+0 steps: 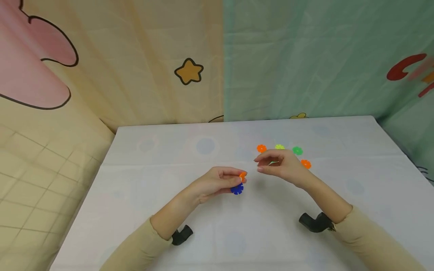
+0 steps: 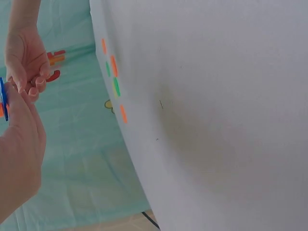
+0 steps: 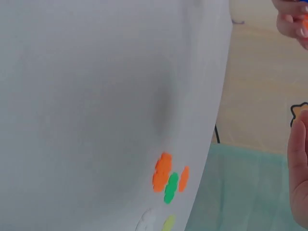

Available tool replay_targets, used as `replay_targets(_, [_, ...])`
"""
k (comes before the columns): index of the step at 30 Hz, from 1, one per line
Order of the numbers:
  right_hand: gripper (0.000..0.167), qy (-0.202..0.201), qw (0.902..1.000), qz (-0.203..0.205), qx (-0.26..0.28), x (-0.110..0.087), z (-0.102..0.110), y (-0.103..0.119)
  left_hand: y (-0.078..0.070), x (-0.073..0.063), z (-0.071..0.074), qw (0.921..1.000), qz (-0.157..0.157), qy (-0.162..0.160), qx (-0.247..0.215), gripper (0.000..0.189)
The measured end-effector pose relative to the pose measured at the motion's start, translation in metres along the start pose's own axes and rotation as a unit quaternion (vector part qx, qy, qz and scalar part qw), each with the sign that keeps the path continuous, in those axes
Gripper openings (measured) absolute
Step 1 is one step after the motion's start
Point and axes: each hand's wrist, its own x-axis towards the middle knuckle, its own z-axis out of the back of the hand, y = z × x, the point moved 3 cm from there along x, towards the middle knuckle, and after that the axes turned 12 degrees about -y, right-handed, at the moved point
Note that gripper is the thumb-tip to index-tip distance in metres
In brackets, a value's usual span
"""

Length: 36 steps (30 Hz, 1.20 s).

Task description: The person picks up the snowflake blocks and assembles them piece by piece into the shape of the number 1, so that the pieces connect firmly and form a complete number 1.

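Note:
In the head view my left hand pinches two notched plastic flower discs, a blue disc and an orange disc. They are together at the fingertips; how they join is hidden. To the right, my right hand hovers above the table, fingers loosely bent, with a gap to the thumb and no visible thing held. Beyond and around it lie an orange disc, a yellow disc, a green disc and another orange disc. Something green shows partly between the right fingers and thumb.
A white cloth-covered table lies under both hands. Behind it hangs a yellow and green curtain with cartoon prints. A black wrist mount sits under the right sleeve, and a similar one under the left.

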Motion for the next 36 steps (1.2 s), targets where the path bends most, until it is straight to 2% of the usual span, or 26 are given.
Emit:
replay_targets(8, [0.027,-0.026,0.9970,-0.043,-0.058,-0.004,0.040,-0.019,-0.003,-0.003,0.006,0.9999,-0.010,-0.009,0.004,0.039])
replay_targets(14, [0.028,-0.068,0.9924,-0.046,-0.091,-0.009,0.070,-0.034,-0.004,-0.003,0.009,0.9998,-0.012,-0.016,-0.002,0.038])
replay_targets(20, [0.036,-0.106,0.9844,-0.060,-0.127,-0.014,0.098,-0.051,-0.005,-0.002,0.010,0.9997,-0.007,-0.017,-0.018,0.038])
replay_targets(24, [0.039,-0.096,0.9794,-0.092,-0.152,-0.016,0.111,-0.062,-0.004,-0.001,0.011,0.9997,-0.007,-0.016,-0.019,0.038])
replay_targets(31, [0.044,-0.017,0.9726,-0.153,-0.174,-0.012,0.118,-0.087,-0.003,0.001,0.012,0.9994,-0.009,-0.026,-0.019,0.039])
replay_targets(36, [0.045,-0.025,0.9664,-0.177,-0.184,-0.010,0.120,-0.102,-0.003,0.001,0.012,0.9994,-0.004,-0.033,-0.013,0.040])
